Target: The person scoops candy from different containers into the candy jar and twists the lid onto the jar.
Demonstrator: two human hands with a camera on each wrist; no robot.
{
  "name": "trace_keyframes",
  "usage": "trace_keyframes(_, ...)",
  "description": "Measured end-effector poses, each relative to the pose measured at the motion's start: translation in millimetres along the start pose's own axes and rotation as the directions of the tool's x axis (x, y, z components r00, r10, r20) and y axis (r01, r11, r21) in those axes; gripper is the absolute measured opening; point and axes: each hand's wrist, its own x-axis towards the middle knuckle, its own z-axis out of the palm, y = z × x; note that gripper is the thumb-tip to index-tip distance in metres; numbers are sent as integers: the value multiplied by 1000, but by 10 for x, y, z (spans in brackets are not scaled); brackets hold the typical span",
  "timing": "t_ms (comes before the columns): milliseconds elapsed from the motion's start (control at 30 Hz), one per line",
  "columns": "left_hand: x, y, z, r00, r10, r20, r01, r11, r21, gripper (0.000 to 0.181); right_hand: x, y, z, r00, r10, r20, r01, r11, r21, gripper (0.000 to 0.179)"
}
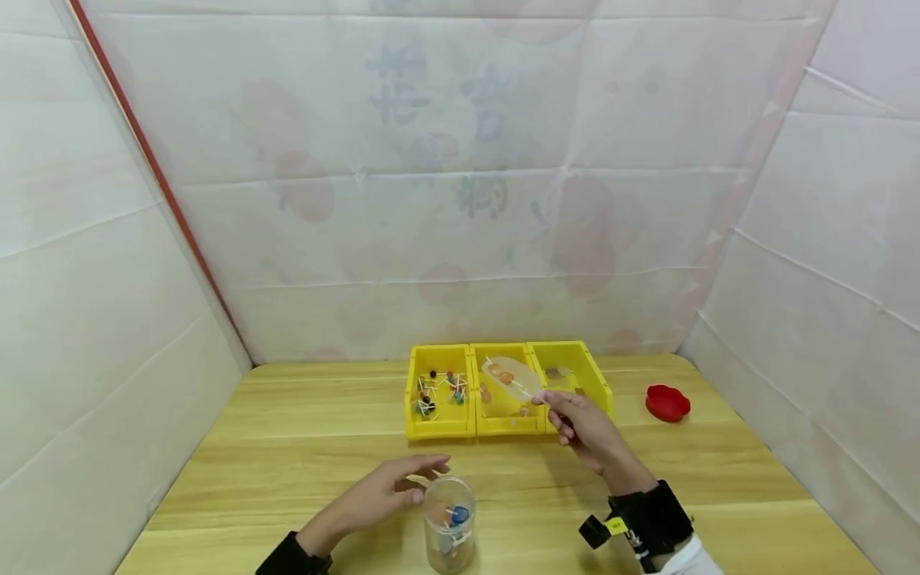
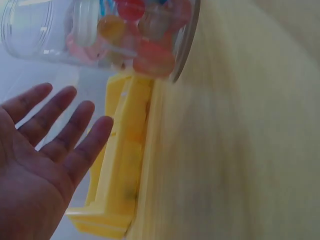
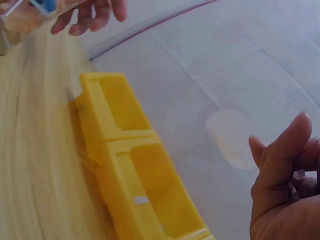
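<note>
My left hand [image 1: 384, 495] is held beside a clear plastic jar [image 1: 449, 523], its fingers loosely extended and holding nothing. Inside the jar lie colourful round-headed lollipops, one of them a blue lollipop [image 1: 457, 515]. With thumb and fingers, my right hand [image 1: 585, 427] pinches the near end of a pale, translucent oval piece [image 1: 528, 385]. That oval reaches over the middle yellow bin [image 1: 510, 431], and orange round heads and white sticks show within its outline. In the right wrist view the oval piece [image 3: 231, 140] looks flat and whitish.
The left yellow bin [image 1: 440, 431] contains several small dark-headed sticks. Joined on the other side is the right yellow bin [image 1: 568, 351], partly behind my right hand. A red scalloped dish [image 1: 668, 404] sits at the table's right. White sheeting [image 1: 460, 239] encloses the table.
</note>
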Motion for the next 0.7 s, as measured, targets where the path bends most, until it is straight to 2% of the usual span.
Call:
trace_keyframes(67, 4, 7, 24, 999, 6, 34, -4, 999, -45, 58, -37, -53, -21, 999, -16, 29, 16, 1000, -6, 45)
trace_keyframes(167, 13, 9, 68, 997, 29, 72, -25, 998, -61, 71, -84, -120, -43, 996, -41, 74, 42, 999, -13, 45)
trace_keyframes(333, 22, -5, 133, 991, 48, 122, -38, 996, -78, 77, -143, -194, -44, 987, -70, 143, 73, 997, -20, 41)
trace_keyframes(533, 32, 4, 169, 993, 13, 116, -4, 997, -76, 68, -203, -272, -25, 972, -79, 222, 83, 996, -12, 39)
trace_keyframes(700, 26, 7, 195, 995, -4, 97, 9, 998, -58, 62, -263, -331, -22, 937, -97, 336, 99, 995, 11, 37)
